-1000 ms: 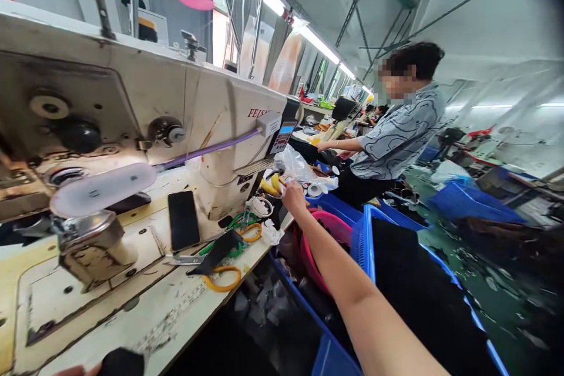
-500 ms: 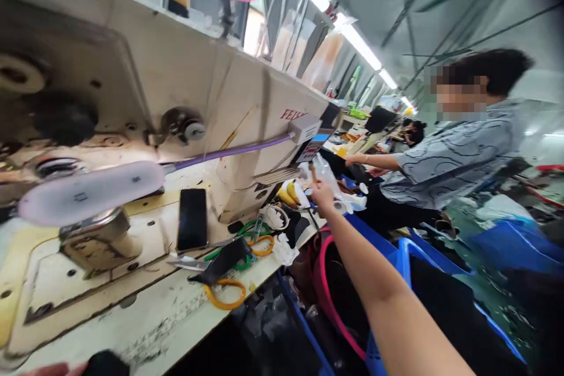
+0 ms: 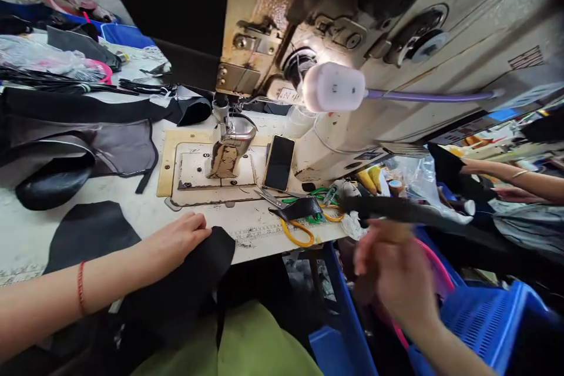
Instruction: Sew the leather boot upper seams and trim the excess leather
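My left hand [image 3: 187, 238] is closed on the edge of a black leather-like piece [image 3: 215, 261], which hangs over the table's front edge above my lap. My right hand [image 3: 403, 270], blurred by motion, is raised over the bins at the right. In it is a long dark object [image 3: 405, 210], too smeared to name more exactly. Ahead of my left hand stands the sewing machine's metal post [image 3: 231, 144]. Yellow-handled scissors [image 3: 299, 234] lie between my hands, partly under a small black scrap [image 3: 302, 209].
A phone [image 3: 279, 163] leans beside the machine arm, near a white lamp [image 3: 335, 87]. Sewn black pieces [image 3: 110, 144] and a flat black panel [image 3: 92, 229] lie at left. Blue baskets [image 3: 480, 317] stand at right. A co-worker's arm [image 3: 515, 173] shows beyond.
The view has swung left, toward the machine's post. My right hand has come back from the cluttered far end of the table with a long dark object. My left hand is now fully visible.
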`<control>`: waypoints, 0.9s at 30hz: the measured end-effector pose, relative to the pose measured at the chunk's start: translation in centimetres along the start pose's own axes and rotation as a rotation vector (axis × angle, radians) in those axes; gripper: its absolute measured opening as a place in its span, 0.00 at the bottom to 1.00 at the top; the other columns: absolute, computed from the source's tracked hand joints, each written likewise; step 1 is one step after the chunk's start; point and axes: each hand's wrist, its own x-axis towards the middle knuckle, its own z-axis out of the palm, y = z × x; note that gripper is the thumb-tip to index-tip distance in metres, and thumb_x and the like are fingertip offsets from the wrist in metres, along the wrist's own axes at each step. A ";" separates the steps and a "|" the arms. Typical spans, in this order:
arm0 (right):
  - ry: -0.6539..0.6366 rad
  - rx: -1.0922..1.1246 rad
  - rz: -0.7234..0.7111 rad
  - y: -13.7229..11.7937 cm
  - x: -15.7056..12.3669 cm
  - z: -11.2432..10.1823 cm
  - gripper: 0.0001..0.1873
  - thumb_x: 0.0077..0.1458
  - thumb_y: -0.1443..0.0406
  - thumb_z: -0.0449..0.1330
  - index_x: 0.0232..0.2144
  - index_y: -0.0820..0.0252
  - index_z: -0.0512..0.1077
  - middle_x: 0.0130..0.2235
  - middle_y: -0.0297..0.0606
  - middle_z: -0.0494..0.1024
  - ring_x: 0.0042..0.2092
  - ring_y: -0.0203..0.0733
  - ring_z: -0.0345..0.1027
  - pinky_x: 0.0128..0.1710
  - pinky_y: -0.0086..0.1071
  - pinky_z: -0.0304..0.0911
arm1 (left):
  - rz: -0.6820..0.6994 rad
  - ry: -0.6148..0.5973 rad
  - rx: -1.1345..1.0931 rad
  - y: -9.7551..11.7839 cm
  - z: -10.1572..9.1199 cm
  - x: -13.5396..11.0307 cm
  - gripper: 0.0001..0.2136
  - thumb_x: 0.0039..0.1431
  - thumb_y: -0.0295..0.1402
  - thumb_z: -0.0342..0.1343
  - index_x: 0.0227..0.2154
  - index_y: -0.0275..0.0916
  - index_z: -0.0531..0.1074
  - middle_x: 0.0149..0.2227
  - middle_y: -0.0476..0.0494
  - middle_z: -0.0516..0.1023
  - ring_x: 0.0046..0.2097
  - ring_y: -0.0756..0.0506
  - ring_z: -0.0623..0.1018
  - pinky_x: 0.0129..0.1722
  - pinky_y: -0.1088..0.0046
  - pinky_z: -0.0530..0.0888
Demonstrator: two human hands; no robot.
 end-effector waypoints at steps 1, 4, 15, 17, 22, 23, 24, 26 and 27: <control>-0.116 -0.037 -0.101 -1.2 -0.4 1.6 0.15 0.66 0.53 0.49 0.43 0.55 0.69 0.30 0.39 0.77 0.25 0.41 0.71 0.24 0.34 0.68 | 0.014 0.016 -0.003 0.1 0.1 -0.1 0.21 0.56 0.14 0.40 0.41 0.37 0.74 0.37 0.42 0.70 0.38 0.44 0.70 0.39 0.69 0.70; -0.381 -0.202 -0.398 -3.7 -0.2 6.3 0.15 0.67 0.61 0.49 0.51 0.58 0.69 0.45 0.44 0.79 0.45 0.45 0.75 0.42 0.37 0.72 | 0.023 0.059 0.009 0.4 0.5 -0.5 0.19 0.58 0.15 0.40 0.42 0.36 0.73 0.37 0.41 0.70 0.39 0.44 0.70 0.39 0.68 0.70; -0.420 -0.564 -0.682 -5.5 2.2 12.2 0.19 0.71 0.62 0.44 0.58 0.59 0.65 0.32 0.38 0.72 0.30 0.38 0.68 0.26 0.28 0.60 | 0.019 0.158 0.145 0.3 2.3 -0.7 0.13 0.61 0.18 0.43 0.42 0.35 0.71 0.38 0.39 0.69 0.40 0.41 0.69 0.39 0.65 0.70; -0.416 -0.541 -0.689 -5.7 2.5 12.3 0.18 0.70 0.63 0.45 0.56 0.59 0.66 0.32 0.38 0.71 0.32 0.38 0.69 0.27 0.29 0.60 | 0.029 0.168 0.165 0.2 2.5 -0.7 0.13 0.61 0.18 0.44 0.42 0.35 0.71 0.38 0.39 0.69 0.40 0.41 0.69 0.38 0.65 0.70; -0.435 -0.544 -0.706 -6.3 3.0 12.6 0.17 0.70 0.65 0.45 0.55 0.58 0.67 0.30 0.36 0.69 0.29 0.38 0.66 0.25 0.29 0.57 | 0.040 0.170 0.219 0.4 2.5 -0.6 0.13 0.61 0.17 0.43 0.41 0.35 0.70 0.36 0.39 0.69 0.38 0.40 0.68 0.36 0.64 0.69; -0.427 -0.534 -0.699 -6.4 3.0 12.6 0.16 0.70 0.65 0.46 0.53 0.58 0.68 0.30 0.36 0.69 0.29 0.38 0.67 0.26 0.29 0.58 | 0.045 0.166 0.228 0.4 2.4 -0.6 0.14 0.60 0.17 0.43 0.41 0.35 0.70 0.35 0.40 0.69 0.38 0.41 0.68 0.35 0.64 0.68; -0.427 -0.522 -0.693 -6.5 3.0 12.5 0.15 0.69 0.65 0.46 0.52 0.58 0.69 0.31 0.37 0.69 0.31 0.38 0.67 0.27 0.29 0.59 | 0.050 0.166 0.240 0.4 2.3 -0.6 0.15 0.60 0.16 0.42 0.41 0.35 0.70 0.35 0.40 0.69 0.37 0.41 0.68 0.35 0.64 0.68; -0.442 -0.509 -0.701 -6.6 3.1 12.6 0.15 0.69 0.66 0.46 0.52 0.58 0.69 0.31 0.37 0.69 0.31 0.38 0.67 0.28 0.28 0.60 | 0.058 0.171 0.269 0.5 2.3 -0.6 0.15 0.59 0.16 0.42 0.42 0.35 0.70 0.34 0.40 0.69 0.37 0.41 0.68 0.35 0.64 0.68; -0.453 -0.511 -0.710 -6.5 3.1 12.6 0.15 0.69 0.66 0.46 0.53 0.58 0.68 0.31 0.37 0.69 0.30 0.37 0.66 0.27 0.28 0.59 | 0.063 0.174 0.284 0.5 2.3 -0.6 0.16 0.59 0.16 0.42 0.42 0.35 0.70 0.34 0.40 0.69 0.37 0.41 0.68 0.35 0.64 0.68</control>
